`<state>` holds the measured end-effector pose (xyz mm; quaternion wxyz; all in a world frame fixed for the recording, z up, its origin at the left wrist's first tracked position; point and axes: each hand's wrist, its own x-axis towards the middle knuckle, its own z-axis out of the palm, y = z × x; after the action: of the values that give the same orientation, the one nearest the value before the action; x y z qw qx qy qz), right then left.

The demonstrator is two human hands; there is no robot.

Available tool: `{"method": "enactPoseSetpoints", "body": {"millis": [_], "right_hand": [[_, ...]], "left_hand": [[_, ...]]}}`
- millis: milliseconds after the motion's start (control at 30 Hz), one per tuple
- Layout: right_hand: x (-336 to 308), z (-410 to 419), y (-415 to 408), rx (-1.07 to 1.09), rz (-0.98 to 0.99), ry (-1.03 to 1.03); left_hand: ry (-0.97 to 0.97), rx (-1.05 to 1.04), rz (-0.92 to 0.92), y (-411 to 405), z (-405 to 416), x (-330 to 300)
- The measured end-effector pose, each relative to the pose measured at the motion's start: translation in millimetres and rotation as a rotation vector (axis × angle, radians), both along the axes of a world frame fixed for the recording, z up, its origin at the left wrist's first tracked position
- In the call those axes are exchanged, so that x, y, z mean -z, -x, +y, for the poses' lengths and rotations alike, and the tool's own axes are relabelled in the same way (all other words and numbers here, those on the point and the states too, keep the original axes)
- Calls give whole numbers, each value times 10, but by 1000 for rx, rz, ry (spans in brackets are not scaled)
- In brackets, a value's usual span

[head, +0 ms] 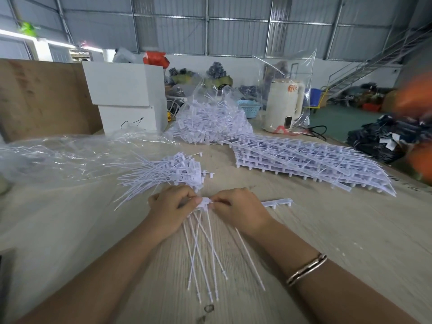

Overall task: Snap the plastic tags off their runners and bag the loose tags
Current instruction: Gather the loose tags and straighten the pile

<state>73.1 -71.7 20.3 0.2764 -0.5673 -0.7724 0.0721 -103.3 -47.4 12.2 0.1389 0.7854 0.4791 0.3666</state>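
Note:
My left hand (171, 206) and my right hand (236, 206) meet at the middle of the wooden table (327, 230), both gripping one white runner (278, 202) whose bare end pokes out to the right. Several thin white tags (203, 253) hang from between my hands toward me. Just beyond my left hand lies a loose pile of snapped-off tags (173, 171). A stack of whole tag runners (304, 160) lies at the right. A clear bag stuffed with tags (210, 120) stands behind the pile.
An empty clear plastic bag (58, 155) spreads over the table's left. White boxes (126, 94) stand at the back left before a brown board. A cream jug (284, 104) sits in plastic at the back right. Dark bundles lie beyond the right edge.

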Motion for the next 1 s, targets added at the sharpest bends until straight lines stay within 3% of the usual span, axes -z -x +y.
{"method": "enactPoseSetpoints", "body": {"millis": [167, 333, 467, 567, 800, 900, 1000], "right_hand": [[-9, 84, -209, 118, 336, 71], [9, 23, -235, 138, 166, 38], [-25, -49, 141, 20, 72, -100], [-22, -91, 301, -43, 45, -129], [-107, -119, 15, 16, 52, 107], [-44, -88, -85, 15, -70, 40], [-10, -33, -109, -24, 7, 58]], "left_hand": [[8, 17, -47, 21, -23, -7], [-4, -95, 28, -3, 48, 40], [-83, -16, -63, -8, -9, -8], [-96, 9, 6, -57, -68, -28], [0, -8, -39, -1, -2, -21], [0, -15, 40, -14, 1, 7], [-12, 3, -13, 13, -8, -1]]}}
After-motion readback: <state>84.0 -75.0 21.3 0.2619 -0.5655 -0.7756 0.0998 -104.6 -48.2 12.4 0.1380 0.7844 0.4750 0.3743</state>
